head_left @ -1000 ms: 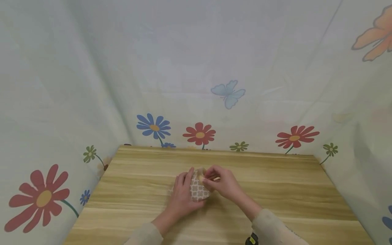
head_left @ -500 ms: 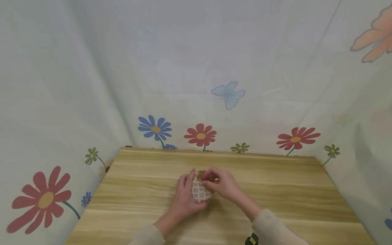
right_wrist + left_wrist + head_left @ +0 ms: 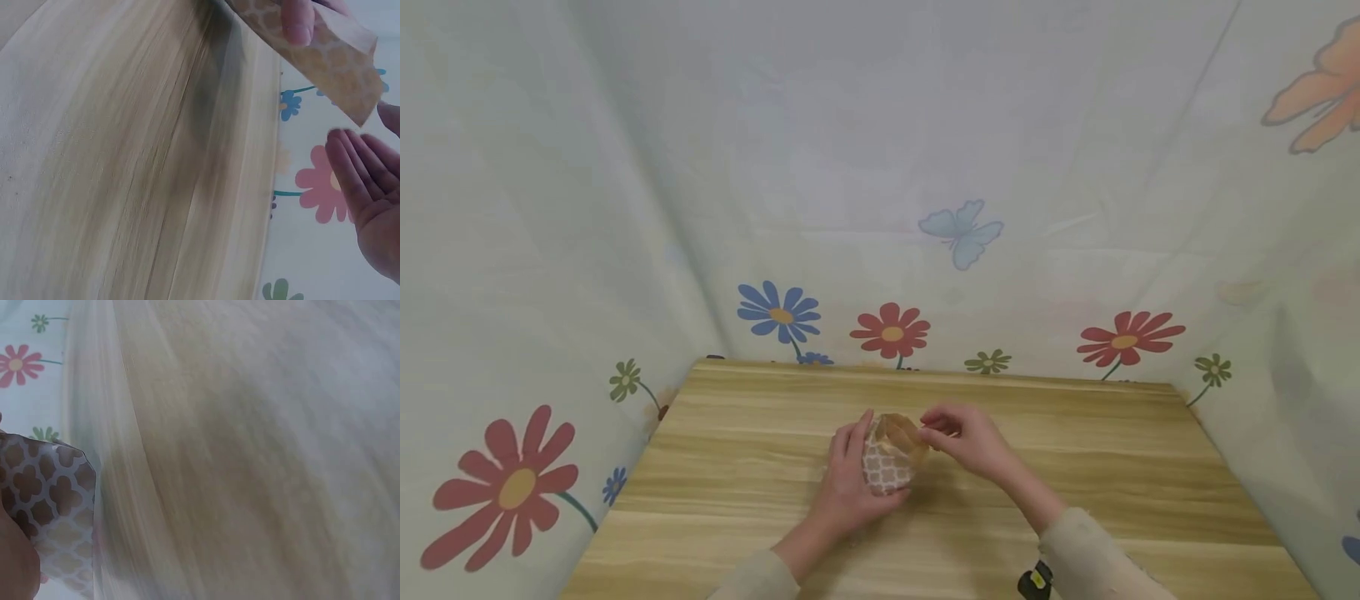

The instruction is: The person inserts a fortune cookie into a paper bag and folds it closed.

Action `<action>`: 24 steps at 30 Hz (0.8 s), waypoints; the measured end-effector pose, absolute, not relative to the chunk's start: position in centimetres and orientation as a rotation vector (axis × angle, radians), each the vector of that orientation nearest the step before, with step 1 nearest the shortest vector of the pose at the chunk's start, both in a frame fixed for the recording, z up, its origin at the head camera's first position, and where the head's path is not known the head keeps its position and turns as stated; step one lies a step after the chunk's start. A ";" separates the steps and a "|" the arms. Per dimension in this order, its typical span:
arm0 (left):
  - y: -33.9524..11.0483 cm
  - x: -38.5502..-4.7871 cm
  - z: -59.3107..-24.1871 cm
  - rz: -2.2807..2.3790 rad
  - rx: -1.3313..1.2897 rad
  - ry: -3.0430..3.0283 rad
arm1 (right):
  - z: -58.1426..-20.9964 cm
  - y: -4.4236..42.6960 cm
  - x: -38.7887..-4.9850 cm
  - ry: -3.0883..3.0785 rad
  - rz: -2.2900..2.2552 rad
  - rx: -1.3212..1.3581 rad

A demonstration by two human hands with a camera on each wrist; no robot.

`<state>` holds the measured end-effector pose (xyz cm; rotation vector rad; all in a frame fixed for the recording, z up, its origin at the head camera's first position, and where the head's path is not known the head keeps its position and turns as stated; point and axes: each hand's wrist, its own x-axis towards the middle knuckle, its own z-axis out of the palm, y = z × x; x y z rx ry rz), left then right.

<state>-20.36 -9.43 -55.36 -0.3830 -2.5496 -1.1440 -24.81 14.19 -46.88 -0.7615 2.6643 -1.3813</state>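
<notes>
Drawn a little to the right since half a second ago, the right hand (image 3: pixel 968 437) sits beside the rim of the patterned pouch (image 3: pixel 887 473), whose mouth shows wider, with more brown inner side. Its fingers (image 3: pixel 356 165) lie fairly straight, thumb apart, next to the pouch's corner — I cannot tell whether they touch it. Left hand (image 3: pixel 847 479) grips the pouch at its side, thumb and fingers round it. It looks like thin paper: light, easily creased, soft at the mouth — probably best held by the lower body, the rim only lightly. Whether its base rests on the worktop (image 3: pixel 1075 475) is unclear. That surface has pale wood grain; behind it hangs a whitish curtain (image 3: pixel 820 150) printed with flowers and butterflies.
</notes>
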 end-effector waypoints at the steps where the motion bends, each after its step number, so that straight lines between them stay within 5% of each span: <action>1: -9.4 -20.4 -55.3 -1.145 -0.389 -2.545 | -47.0 14.2 -24.8 2.648 -1.365 -0.772; 24: -12.1 -22.0 -52.5 -1.564 -0.505 -2.501 | -45.5 14.6 -26.1 2.657 -1.238 -0.874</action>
